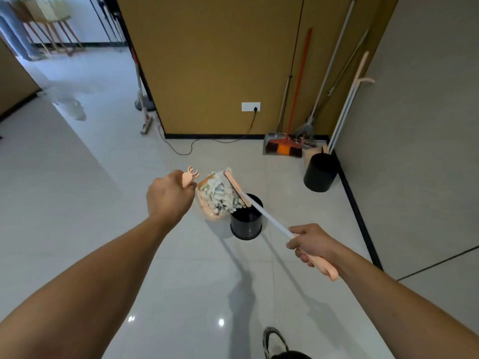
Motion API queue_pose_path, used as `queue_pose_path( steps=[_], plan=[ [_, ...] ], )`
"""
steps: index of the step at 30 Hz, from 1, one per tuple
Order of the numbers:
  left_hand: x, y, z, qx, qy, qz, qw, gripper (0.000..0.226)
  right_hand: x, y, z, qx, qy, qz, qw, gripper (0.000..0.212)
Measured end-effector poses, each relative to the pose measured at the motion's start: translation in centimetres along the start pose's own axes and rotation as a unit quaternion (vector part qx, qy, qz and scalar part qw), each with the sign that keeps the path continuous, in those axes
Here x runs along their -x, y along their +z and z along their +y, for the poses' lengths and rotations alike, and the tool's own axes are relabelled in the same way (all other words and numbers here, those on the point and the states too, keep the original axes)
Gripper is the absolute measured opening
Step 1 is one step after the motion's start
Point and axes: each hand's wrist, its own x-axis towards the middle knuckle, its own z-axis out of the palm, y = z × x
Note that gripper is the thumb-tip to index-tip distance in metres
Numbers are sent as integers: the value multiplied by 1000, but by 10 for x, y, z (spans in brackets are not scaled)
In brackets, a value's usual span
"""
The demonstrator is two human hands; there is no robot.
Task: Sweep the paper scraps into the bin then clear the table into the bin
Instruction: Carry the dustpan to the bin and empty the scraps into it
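My left hand is shut on the pink handle of a peach dustpan, which is tilted over a small black bin on the floor. The pan is heaped with white and bluish paper scraps. My right hand is shut on the pink grip of a broom with a white shaft. The broom's head lies against the scraps at the pan's right edge, above the bin's rim. The scraps hide most of the bin's opening.
A second, larger black bin stands by the right wall. Brooms, a grey dustpan and mops lean in the corner behind it. A cable trails from the wall socket across the glossy tiles. My shoe shows at the bottom.
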Motion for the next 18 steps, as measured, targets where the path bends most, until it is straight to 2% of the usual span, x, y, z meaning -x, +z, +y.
queue_pose_path(
  steps=[13, 18],
  plan=[
    [2, 11, 14, -23, 41, -18, 999, 21, -11, -10, 23, -70, 18, 19, 997, 50],
    [8, 13, 20, -51, 94, -17, 994, 21, -9, -11, 25, -85, 13, 22, 996, 50]
  ],
)
